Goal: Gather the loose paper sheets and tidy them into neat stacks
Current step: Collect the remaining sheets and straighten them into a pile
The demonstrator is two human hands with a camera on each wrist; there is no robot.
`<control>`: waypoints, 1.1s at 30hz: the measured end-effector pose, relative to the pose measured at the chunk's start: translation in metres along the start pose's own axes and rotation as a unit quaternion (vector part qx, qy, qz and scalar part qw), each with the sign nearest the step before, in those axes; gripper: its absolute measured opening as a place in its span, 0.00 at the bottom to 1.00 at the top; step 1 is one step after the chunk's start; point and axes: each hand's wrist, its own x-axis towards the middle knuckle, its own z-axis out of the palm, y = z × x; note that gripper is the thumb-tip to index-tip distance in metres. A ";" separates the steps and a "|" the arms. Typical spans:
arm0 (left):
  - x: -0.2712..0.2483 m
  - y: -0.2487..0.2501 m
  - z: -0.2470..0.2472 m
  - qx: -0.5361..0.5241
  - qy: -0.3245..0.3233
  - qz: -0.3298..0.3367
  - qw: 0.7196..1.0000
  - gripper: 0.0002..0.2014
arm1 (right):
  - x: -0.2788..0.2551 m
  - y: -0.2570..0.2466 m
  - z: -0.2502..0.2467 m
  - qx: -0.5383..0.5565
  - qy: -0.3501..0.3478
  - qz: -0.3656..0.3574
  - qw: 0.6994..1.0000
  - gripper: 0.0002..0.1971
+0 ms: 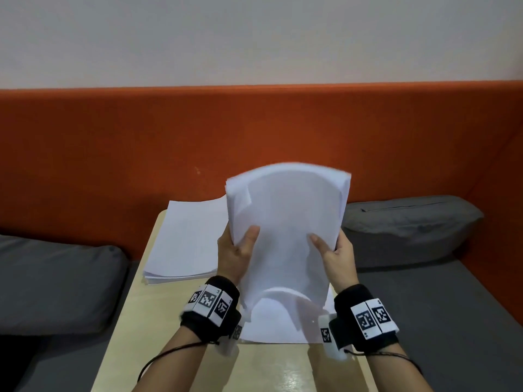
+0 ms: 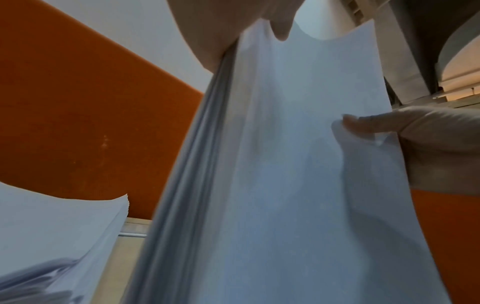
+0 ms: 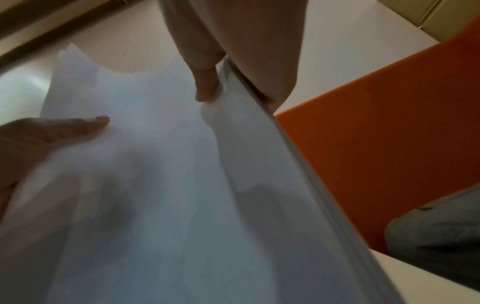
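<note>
1. Gripped upright over the worktop (image 1: 181, 360) – a bundle of paper (image 1: 285, 230)
2. Clamped on its side edges – left hand (image 1: 236, 254), right hand (image 1: 336, 257)
3. Lying flat to the left – a second stack (image 1: 186, 239)

Small light wooden table (image 1: 133, 321) with a glossy top and rounded far corners, pushed up to an orange upholstered bench backrest (image 1: 254, 131) that spans the whole width. Plain off-white wall (image 1: 254, 38) above the backrest, evenly lit, no windows in sight. Dark grey seat cushion (image 1: 56, 281) left of the table, another grey cushion (image 1: 407, 222) to the right on a grey seat pad (image 1: 452, 321).
</note>
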 end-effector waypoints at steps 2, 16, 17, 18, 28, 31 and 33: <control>-0.001 0.000 0.000 0.007 -0.010 0.014 1.000 0.07 | -0.003 0.001 -0.001 0.009 0.001 0.015 1.000 0.10; 0.002 0.005 0.008 0.003 -0.031 0.001 0.999 0.06 | 0.001 0.005 -0.010 0.009 0.006 0.053 0.999 0.07; -0.002 -0.007 0.007 0.019 -0.028 -0.031 0.999 0.05 | -0.003 0.021 -0.011 -0.010 0.007 0.091 0.996 0.06; -0.008 -0.020 0.006 0.036 -0.025 -0.071 0.997 0.03 | -0.007 0.038 -0.012 -0.034 0.012 0.128 0.991 0.06; -0.032 -0.063 -0.003 0.190 -0.075 -0.197 0.959 0.25 | -0.001 0.076 -0.025 -0.329 -0.012 0.209 0.921 0.17; -0.037 -0.079 -0.006 0.275 -0.146 -0.239 0.920 0.27 | -0.004 0.090 -0.024 -0.417 -0.028 0.273 0.866 0.18; -0.040 -0.089 -0.010 0.327 -0.190 -0.267 0.887 0.30 | -0.007 0.092 -0.024 -0.460 -0.047 0.300 0.834 0.19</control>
